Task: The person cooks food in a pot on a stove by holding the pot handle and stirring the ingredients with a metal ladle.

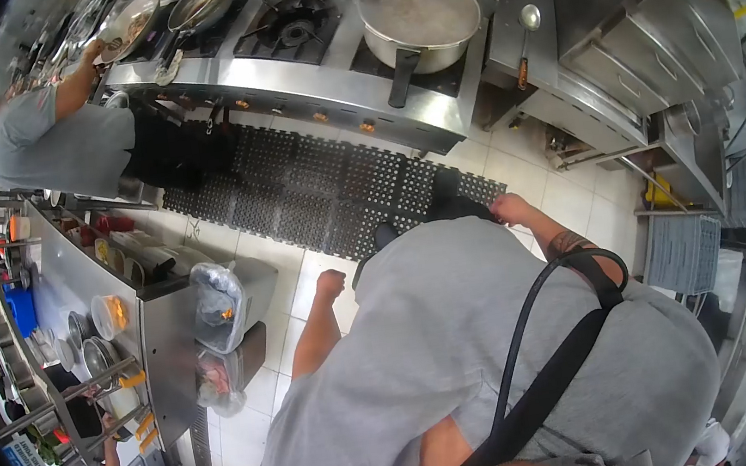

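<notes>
My left hand hangs beside my body above the floor tiles, its fingers curled into a loose fist with nothing visible in it. On the other side, my right hand hangs next to my dark trousers, also with curled fingers and no object showing. Neither hand touches the stove. Ahead of me, a large pot with a black handle stands on the right burner, filled with pale, cloudy liquid. A long-handled spoon lies on the steel surface to the right of it.
Black perforated mats cover the floor before the stove. At the far left a co-worker holds a pan. A lined bin stands by the steel counter on my left. Steel drawers stand at right.
</notes>
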A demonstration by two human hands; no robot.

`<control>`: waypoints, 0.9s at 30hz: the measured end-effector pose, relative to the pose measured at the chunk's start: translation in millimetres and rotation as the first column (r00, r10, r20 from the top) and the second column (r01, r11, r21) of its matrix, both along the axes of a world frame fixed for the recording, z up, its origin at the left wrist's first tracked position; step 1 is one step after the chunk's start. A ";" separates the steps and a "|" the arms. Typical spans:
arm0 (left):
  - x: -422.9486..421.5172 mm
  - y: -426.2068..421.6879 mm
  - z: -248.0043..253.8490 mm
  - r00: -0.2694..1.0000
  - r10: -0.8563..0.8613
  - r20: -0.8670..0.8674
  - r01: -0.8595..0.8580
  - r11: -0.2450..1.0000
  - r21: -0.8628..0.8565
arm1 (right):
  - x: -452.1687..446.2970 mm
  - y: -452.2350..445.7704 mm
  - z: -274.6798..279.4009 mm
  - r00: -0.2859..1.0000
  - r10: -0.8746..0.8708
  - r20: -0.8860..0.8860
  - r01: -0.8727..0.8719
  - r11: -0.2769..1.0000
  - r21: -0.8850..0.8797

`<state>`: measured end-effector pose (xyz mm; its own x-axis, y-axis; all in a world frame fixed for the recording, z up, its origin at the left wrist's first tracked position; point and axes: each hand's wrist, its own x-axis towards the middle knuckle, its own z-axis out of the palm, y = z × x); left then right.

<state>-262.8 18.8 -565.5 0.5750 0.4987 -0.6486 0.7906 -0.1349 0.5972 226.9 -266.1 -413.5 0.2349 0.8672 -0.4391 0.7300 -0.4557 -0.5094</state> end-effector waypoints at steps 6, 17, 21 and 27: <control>3.5 -28.7 28.6 0.935 -0.340 -0.107 0.354 0.920 0.171 | -19.7 -12.5 44.0 0.805 -0.577 -0.135 0.467 0.758 -0.456; 41.4 -3.3 43.5 0.964 -0.257 0.061 0.238 0.946 0.222 | 8.2 -2.1 -2.2 0.933 -0.328 -0.149 0.268 0.909 -0.320; 40.4 2.8 27.8 0.985 -0.009 0.174 0.000 0.999 0.050 | 5.2 16.4 6.5 0.990 -0.086 -0.116 0.079 0.995 -0.065; 48.6 -7.0 60.3 0.971 0.214 -0.109 -0.227 0.966 -0.126 | 5.8 10.8 13.6 0.999 0.003 -0.041 -0.002 0.999 0.035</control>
